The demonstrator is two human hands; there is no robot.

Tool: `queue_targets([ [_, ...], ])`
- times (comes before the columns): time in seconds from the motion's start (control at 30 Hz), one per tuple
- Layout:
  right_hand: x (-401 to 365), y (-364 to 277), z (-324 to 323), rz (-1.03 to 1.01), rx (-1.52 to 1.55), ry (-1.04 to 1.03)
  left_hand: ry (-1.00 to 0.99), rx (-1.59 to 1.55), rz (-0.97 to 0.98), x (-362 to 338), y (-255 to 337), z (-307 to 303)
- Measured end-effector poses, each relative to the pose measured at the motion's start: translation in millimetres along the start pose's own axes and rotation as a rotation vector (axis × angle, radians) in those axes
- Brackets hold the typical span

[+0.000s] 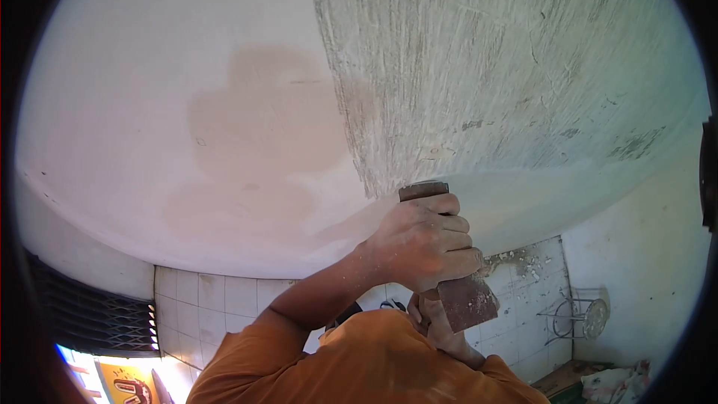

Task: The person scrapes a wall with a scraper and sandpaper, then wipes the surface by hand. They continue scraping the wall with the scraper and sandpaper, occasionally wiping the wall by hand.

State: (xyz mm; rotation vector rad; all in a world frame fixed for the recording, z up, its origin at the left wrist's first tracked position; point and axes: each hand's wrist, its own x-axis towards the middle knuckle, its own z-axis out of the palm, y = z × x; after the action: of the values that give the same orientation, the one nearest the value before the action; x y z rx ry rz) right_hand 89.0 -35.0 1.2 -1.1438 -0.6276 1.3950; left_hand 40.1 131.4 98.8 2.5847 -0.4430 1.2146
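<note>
My left hand (426,243) is closed in a fist around the handle of a scraper (469,304), in front of the wall. The handle's dark brown end sticks out above the fist. Below it shows the flat, brownish blade, with white crumbs and dust on it. Lower down, partly behind the blade, my right hand (447,335) has its fingers curled at the scraper; its exact grip is largely hidden. The wall (479,52) beyond is rough and streaked on the right. Its left part is smooth and white, with a damp beige patch (262,127).
White floor tiles (217,295) lie below, with pale flakes (527,260) scattered near the wall. A round metal stool (594,319) stands at the right. Bags (617,385) and a box sit at the lower right. A dark slatted grille (90,310) is at the left.
</note>
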Motion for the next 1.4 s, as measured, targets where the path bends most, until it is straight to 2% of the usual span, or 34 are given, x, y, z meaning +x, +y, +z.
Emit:
queue_targets([
  [0.07, 3.6, 8.8, -4.2, -0.018, 0.025, -0.05, -0.032, 0.022, -0.006, -2.4, -0.4, -0.8],
  [0.13, 18.7, 19.7, -1.7, -0.181, 0.054, -0.221, -0.074, 0.084, -0.014, -9.0, -0.6, 2.4],
  [0.27, 16.6, 33.5, -3.3, -0.088, 0.23, -0.051, -0.041, 0.045, -0.025, -3.5, -0.3, 1.5],
  [0.4, 22.0, 48.3, -7.0, -0.064, 0.241, -0.059, -0.026, 0.077, -0.039, -7.4, 0.8, 5.2],
  [0.47, 30.1, 57.9, -12.9, -0.151, 0.223, -0.084, -0.042, 0.1, -0.037, -6.1, -0.5, 5.0],
  [0.53, 33.7, 65.6, -15.6, -0.357, 0.161, -0.091, -0.082, 0.125, -0.044, -5.2, 0.0, 4.0],
  [0.63, 31.7, 39.3, -9.2, -0.19, 0.214, -0.08, -0.057, 0.152, -0.077, -8.9, 0.5, 9.5],
  [0.7, 31.5, 28.3, -7.5, -0.153, 0.221, -0.074, -0.053, 0.185, -0.066, -4.3, -0.6, 4.2],
  [0.83, 28.0, 25.2, -7.6, -0.141, 0.203, -0.077, -0.037, 0.19, -0.034, 10.2, -0.5, -11.4],
  [0.93, 24.3, 29.7, -4.0, -0.138, 0.197, -0.068, 0.02, 0.109, -0.079, -9.8, -0.2, 9.2],
  [1.13, 20.9, 14.0, 1.1, -0.118, 0.291, -0.053, 0.001, 0.149, 0.05, 10.0, -5.3, -4.2],
  [1.2, 22.5, 17.2, 0.0, -0.078, 0.299, -0.015, -0.028, 0.131, -0.024, 0.5, 0.5, -4.9],
  [1.23, 25.6, 15.5, 6.2, -0.186, 0.257, -0.045, -0.01, 0.122, -0.052, -4.3, 0.8, -3.6],
  [1.27, 23.3, 18.9, 2.9, -0.191, 0.174, 0.001, 0.003, 0.106, -0.083, -6.8, 0.1, -3.4],
  [1.33, 18.9, 26.0, -3.7, -0.192, 0.006, 0.095, 0.045, 0.103, 0.003, -0.6, -4.2, -1.5],
  [1.4, 15.5, 18.8, -5.7, -0.131, 0.083, 0.065, 0.027, 0.137, 0.028, 7.4, -4.4, -6.4],
])
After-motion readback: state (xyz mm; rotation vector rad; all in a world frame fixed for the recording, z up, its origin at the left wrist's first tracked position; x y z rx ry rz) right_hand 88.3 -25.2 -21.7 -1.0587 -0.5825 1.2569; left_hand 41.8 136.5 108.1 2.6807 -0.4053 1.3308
